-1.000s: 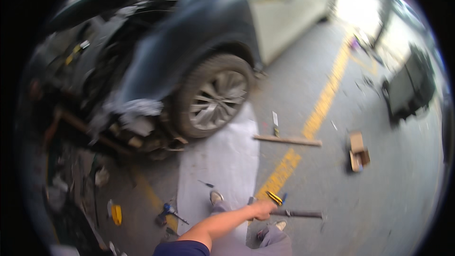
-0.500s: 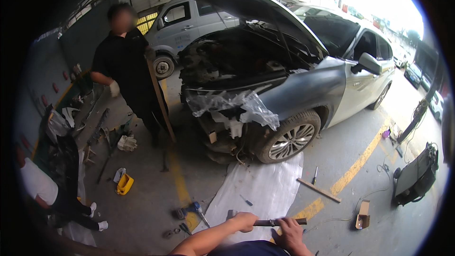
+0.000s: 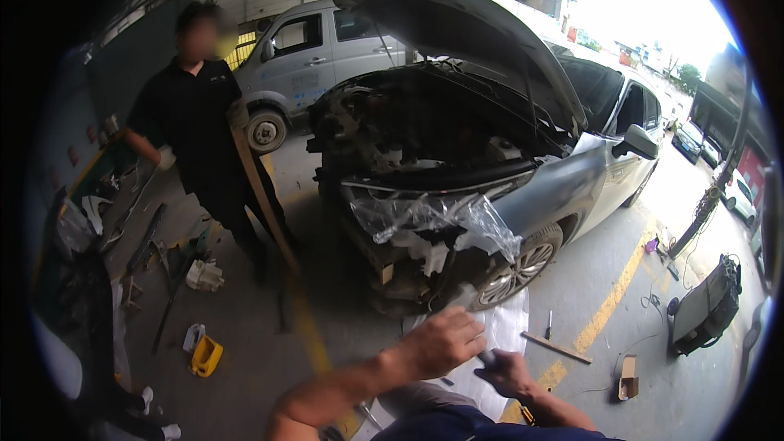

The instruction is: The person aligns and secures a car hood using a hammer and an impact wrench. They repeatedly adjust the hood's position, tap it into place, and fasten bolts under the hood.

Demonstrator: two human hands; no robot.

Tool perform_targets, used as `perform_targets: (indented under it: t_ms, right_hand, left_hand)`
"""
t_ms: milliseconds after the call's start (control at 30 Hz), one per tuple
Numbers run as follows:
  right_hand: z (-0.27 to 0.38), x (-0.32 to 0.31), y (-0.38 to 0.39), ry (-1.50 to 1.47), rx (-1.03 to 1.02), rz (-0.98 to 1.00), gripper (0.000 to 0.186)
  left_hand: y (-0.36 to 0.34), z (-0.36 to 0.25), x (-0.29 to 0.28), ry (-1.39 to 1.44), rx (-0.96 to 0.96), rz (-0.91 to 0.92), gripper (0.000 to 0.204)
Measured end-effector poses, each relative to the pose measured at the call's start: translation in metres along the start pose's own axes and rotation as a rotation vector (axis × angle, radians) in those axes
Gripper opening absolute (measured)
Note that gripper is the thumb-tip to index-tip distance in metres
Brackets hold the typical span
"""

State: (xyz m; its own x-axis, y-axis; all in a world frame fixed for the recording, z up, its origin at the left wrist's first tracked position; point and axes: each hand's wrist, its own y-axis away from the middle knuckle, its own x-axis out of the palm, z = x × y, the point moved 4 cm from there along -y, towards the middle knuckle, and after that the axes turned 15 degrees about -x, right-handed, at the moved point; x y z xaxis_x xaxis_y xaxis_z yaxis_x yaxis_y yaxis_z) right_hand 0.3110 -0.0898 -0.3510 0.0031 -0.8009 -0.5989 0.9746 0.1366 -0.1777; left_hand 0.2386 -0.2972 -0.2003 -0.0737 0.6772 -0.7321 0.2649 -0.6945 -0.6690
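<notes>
In front of the car's front corner, my left hand [image 3: 445, 343] is wrapped round the upper part of a hammer [image 3: 464, 297], whose grey head shows blurred above my fingers. Lower and to the right, my right hand [image 3: 508, 374] closes at the other end of the handle. The tool stands tilted between my hands, its middle mostly hidden by my left fingers. Behind it is the car [image 3: 563, 175], hood up and front bumper off. Torn clear plastic film [image 3: 437, 220] hangs over its front edge.
A person in black [image 3: 192, 114] stands left of the car with a long wooden bar [image 3: 261, 188]. White sheeting [image 3: 505, 322] lies by the front wheel. A wooden strip [image 3: 557, 348], a small cardboard box [image 3: 628, 380] and a yellow container [image 3: 207, 356] lie on the floor.
The hammer has risen toward the car and turned from nearly level to steeply tilted, head up. Both hands moved with it. My view has shifted, and my left forearm covers the floor tools.
</notes>
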Motion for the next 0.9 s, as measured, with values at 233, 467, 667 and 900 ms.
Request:
perform_targets:
  t_ms: [233,467,667,900]
  right_hand:
    - [0.052,-0.069,-0.160,-0.454,-0.416,-0.771,0.014]
    - [0.054,-0.115,-0.239,-0.545,-0.555,-1.179,0.016]
    - [0.135,-0.101,-0.265,-0.092,-0.425,-1.537,0.026]
    - [0.204,0.001,-0.241,0.432,-0.197,-1.909,0.026]
  left_hand:
    - [-0.068,0.229,-0.181,-0.133,0.123,-0.355,0.022]
    - [-0.150,0.466,-0.309,-0.322,-0.027,-0.589,0.021]
    - [-0.258,0.629,-0.381,-0.313,-0.134,-0.708,0.036]
    - [-0.448,0.751,-0.414,-0.404,0.177,-0.807,0.052]
